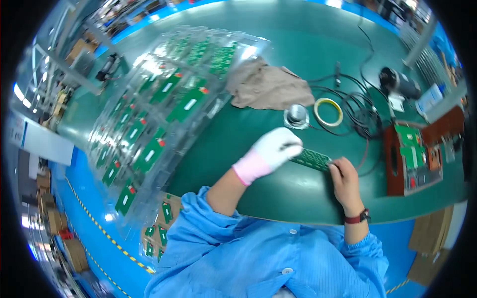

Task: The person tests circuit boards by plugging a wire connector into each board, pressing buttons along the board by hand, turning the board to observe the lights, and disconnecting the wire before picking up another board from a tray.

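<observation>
A long green circuit board point(312, 158) is held between both hands over the green table. My left hand point(275, 149), in a white glove with a pink cuff, pinches the board's left end. My right hand point(345, 180), bare with a dark red wristband, grips its right end between thumb and fingers. Just beyond the left hand sits a round metal container point(297, 116). A roll of yellow tape point(328, 112) lies to its right.
Clear plastic trays point(171, 126) with several green boards cover the left side. A brown cloth point(268, 85) lies behind the hands. Black cables point(365, 116) are coiled at right, near a red-brown fixture point(395, 164) holding boards and a black cylindrical tool point(400, 82).
</observation>
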The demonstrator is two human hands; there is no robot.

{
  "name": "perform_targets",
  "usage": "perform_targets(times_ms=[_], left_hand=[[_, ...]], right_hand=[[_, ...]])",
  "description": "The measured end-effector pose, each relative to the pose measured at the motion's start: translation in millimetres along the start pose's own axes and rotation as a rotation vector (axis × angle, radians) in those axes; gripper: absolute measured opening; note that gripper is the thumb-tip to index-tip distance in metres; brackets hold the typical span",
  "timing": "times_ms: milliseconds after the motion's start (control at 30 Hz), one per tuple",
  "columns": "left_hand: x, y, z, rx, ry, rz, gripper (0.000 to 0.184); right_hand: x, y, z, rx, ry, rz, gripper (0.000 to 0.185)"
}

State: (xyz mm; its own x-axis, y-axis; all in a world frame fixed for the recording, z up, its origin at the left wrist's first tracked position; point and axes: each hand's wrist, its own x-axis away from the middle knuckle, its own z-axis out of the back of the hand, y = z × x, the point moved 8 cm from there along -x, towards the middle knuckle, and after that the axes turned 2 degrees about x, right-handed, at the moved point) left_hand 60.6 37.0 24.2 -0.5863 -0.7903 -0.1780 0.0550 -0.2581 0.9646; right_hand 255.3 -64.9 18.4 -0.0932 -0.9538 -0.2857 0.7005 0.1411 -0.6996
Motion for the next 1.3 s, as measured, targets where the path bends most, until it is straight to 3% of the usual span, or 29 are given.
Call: perform_targets(times_ms=[67, 267, 300, 400, 533, 600, 700, 800, 867, 1000, 1167, 1200, 1300], left_hand=[[-1, 7, -2, -0.204, -0.051, -0.146, 0.013], [2, 19, 25, -0.344, 0.059, -0.251, 0.011], [5, 19, 40, -0.223, 0.189, -0.100, 0.010], [8, 0, 64, 0.084, 0.408, -0.011, 0.007], [6, 7, 54, -0.137, 0.371, -0.122, 0.011], [1, 19, 57, -0.130, 0.457, -0.209, 0.013], [-17, 34, 76, -0.043, 0.640, -0.161, 0.015], [-55, 79, 111, -0.131, 0.703, -0.268, 0.019], [-72, 126, 128, -0.312, 0.757, -0.496, 0.021], [-102, 142, 205, -0.731, 0.769, -0.436, 0.025], [-60, 95, 360, -0.780, 0.953, -0.251, 0.029], [-40, 78, 396, -0.863, 1.070, -0.302, 0.030], [5, 67, 449, -1.001, 1.100, -0.042, 0.027]], right_hand=[[-1, -5, 6, -0.041, 0.057, 0.029, 0.008], [4, 1, 10, 0.152, 0.075, 0.094, 0.010], [5, 8, 21, 0.113, 0.173, 0.045, 0.013], [7, 40, 26, -0.146, 0.265, -0.179, 0.017], [2, 28, 12, -0.140, 0.211, -0.089, 0.016], [2, 31, 12, -0.103, 0.208, -0.084, 0.016], [2, 38, 12, -0.146, 0.231, -0.129, 0.017], [1, 44, 12, -0.143, 0.210, -0.160, 0.018], [0, 49, 11, -0.156, 0.201, -0.176, 0.018], [-1, 44, 13, -0.134, 0.186, -0.165, 0.017], [-2, 43, 15, -0.119, 0.192, -0.186, 0.015], [-1, 43, 14, -0.121, 0.196, -0.189, 0.015], [-3, 43, 14, -0.117, 0.207, -0.201, 0.015]])
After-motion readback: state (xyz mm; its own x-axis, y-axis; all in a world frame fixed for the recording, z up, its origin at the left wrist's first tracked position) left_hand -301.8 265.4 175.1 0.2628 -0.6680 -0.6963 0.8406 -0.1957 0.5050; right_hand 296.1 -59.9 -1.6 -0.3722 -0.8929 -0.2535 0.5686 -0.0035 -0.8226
